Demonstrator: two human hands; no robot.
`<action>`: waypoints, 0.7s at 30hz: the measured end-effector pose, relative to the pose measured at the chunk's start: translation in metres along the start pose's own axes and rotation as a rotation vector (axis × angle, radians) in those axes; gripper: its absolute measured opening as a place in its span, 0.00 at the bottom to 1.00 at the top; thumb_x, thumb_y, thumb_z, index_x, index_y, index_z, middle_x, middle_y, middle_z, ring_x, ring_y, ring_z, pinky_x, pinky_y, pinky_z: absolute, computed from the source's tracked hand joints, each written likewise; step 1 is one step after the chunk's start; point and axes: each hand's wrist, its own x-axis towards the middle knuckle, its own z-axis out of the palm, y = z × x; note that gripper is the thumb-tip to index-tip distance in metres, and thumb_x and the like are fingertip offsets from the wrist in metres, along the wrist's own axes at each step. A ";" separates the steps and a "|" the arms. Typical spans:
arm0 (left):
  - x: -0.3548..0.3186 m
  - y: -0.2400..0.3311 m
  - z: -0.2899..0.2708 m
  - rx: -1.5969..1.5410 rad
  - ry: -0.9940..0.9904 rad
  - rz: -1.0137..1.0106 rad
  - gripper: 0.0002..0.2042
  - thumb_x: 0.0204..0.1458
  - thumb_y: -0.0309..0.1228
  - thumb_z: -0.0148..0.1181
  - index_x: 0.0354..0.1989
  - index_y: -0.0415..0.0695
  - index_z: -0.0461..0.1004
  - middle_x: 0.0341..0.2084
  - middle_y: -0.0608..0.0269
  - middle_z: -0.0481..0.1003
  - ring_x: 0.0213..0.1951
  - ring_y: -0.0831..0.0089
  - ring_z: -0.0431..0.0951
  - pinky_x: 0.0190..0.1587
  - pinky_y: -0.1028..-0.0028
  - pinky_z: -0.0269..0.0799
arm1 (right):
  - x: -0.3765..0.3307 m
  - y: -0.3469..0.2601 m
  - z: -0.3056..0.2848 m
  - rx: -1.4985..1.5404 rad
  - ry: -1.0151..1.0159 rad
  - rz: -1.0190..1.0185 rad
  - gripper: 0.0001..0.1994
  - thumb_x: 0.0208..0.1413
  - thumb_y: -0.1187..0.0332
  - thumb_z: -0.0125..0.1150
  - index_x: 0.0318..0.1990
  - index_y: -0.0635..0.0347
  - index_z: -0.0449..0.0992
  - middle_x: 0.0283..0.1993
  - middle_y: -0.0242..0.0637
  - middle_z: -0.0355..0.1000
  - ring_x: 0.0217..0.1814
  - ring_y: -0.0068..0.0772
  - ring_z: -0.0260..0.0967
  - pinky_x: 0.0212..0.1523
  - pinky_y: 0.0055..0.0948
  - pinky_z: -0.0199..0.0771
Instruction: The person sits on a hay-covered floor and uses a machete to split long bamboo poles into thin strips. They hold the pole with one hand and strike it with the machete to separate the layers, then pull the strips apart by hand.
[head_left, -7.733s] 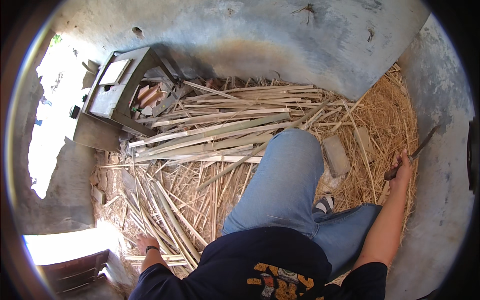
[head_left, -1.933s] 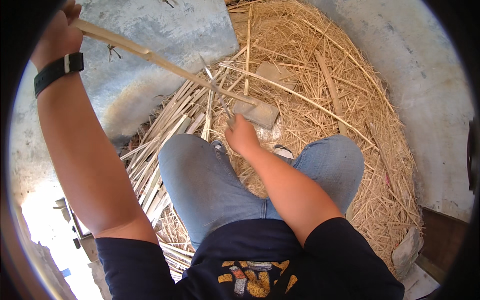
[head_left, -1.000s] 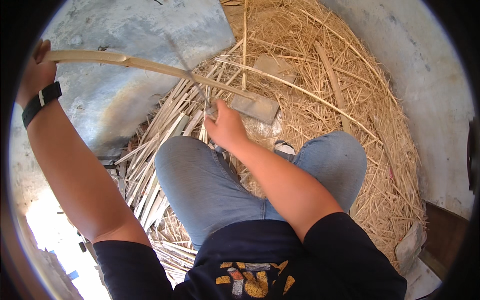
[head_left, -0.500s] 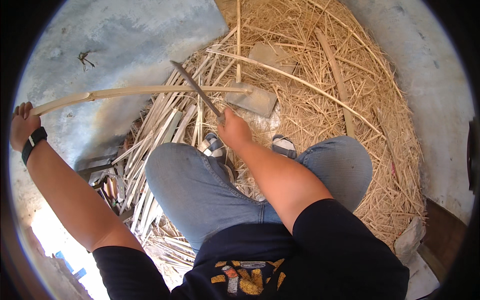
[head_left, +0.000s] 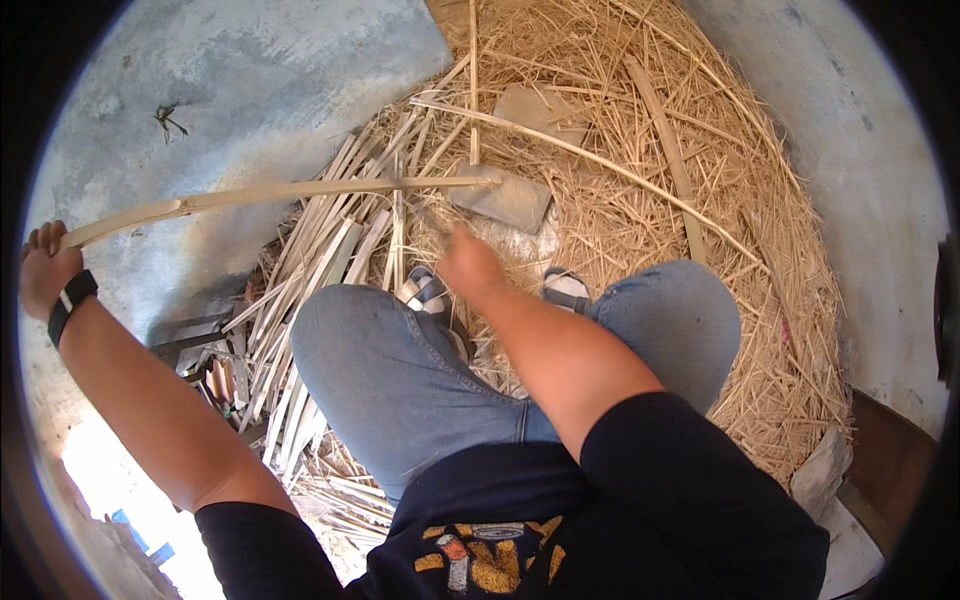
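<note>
- Fingers of the left hand [head_left: 48,272] were wrapped round the butt end of a long pale cane [head_left: 290,195], pinching it in a closed fist out at the far left, with a black wristband [head_left: 70,303] just below them.
- Fingers of the right hand [head_left: 470,265] were blurred in the head view; whether they pressed together or held the blade seen half a second before could not be told.
- Since that earlier picture the left hand had swung lower and further out, so the cane lay nearly level, and its far tip rested just above the right fingers, by a flat grey stone [head_left: 503,198].
- That drop read as the cane being drawn along its length, with the work partly along.
- Split cane strips [head_left: 320,270] lay heaped between the two hands, crowding the space under the cane.
- Loose straw [head_left: 700,150] spread beyond the right fingers, with a thicker stalk [head_left: 668,150] across it.
- Blue-jeaned knees [head_left: 400,380] and striped shoes [head_left: 425,290] sat just below the right fingers, close to any cutting stroke.
</note>
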 end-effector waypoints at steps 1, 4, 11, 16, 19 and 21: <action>-0.002 -0.017 0.005 -0.505 0.003 -0.171 0.14 0.62 0.40 0.45 0.31 0.42 0.63 0.29 0.64 0.65 0.29 0.66 0.64 0.29 0.69 0.60 | 0.004 0.023 0.008 -0.024 0.030 0.080 0.18 0.55 0.71 0.58 0.53 0.65 0.70 0.44 0.58 0.78 0.49 0.59 0.77 0.51 0.50 0.77; -0.009 0.069 0.008 -1.423 0.089 -0.513 0.15 0.65 0.41 0.43 0.29 0.45 0.58 0.23 0.65 0.56 0.24 0.68 0.56 0.24 0.71 0.53 | 0.022 0.023 -0.001 -0.027 0.188 0.316 0.17 0.55 0.70 0.59 0.52 0.65 0.70 0.45 0.58 0.78 0.49 0.59 0.77 0.51 0.51 0.77; -0.046 0.107 -0.041 -1.486 0.189 -0.712 0.20 0.67 0.48 0.41 0.26 0.48 0.54 0.19 0.66 0.52 0.18 0.72 0.50 0.20 0.74 0.48 | -0.013 -0.058 -0.012 0.022 -0.060 -0.112 0.14 0.54 0.69 0.60 0.47 0.64 0.70 0.41 0.60 0.77 0.46 0.63 0.76 0.49 0.53 0.75; -0.059 0.100 -0.045 -1.555 0.257 -0.797 0.22 0.67 0.51 0.42 0.27 0.48 0.55 0.19 0.67 0.53 0.19 0.73 0.51 0.21 0.74 0.49 | 0.020 0.015 0.006 -0.056 0.099 0.165 0.16 0.54 0.70 0.60 0.50 0.65 0.70 0.43 0.57 0.78 0.47 0.61 0.76 0.50 0.51 0.76; -0.073 0.118 -0.050 -1.506 0.275 -0.838 0.23 0.67 0.53 0.42 0.27 0.48 0.56 0.19 0.68 0.53 0.19 0.73 0.51 0.21 0.75 0.49 | 0.017 0.000 0.007 0.055 0.136 0.237 0.17 0.54 0.71 0.59 0.52 0.64 0.70 0.44 0.55 0.79 0.49 0.59 0.77 0.51 0.49 0.77; -0.082 0.088 -0.050 -1.547 0.262 -0.803 0.24 0.66 0.55 0.41 0.26 0.48 0.56 0.18 0.67 0.53 0.18 0.74 0.50 0.21 0.74 0.48 | 0.000 -0.030 0.002 0.094 0.076 0.121 0.18 0.54 0.71 0.59 0.52 0.64 0.71 0.44 0.55 0.79 0.48 0.58 0.78 0.51 0.48 0.77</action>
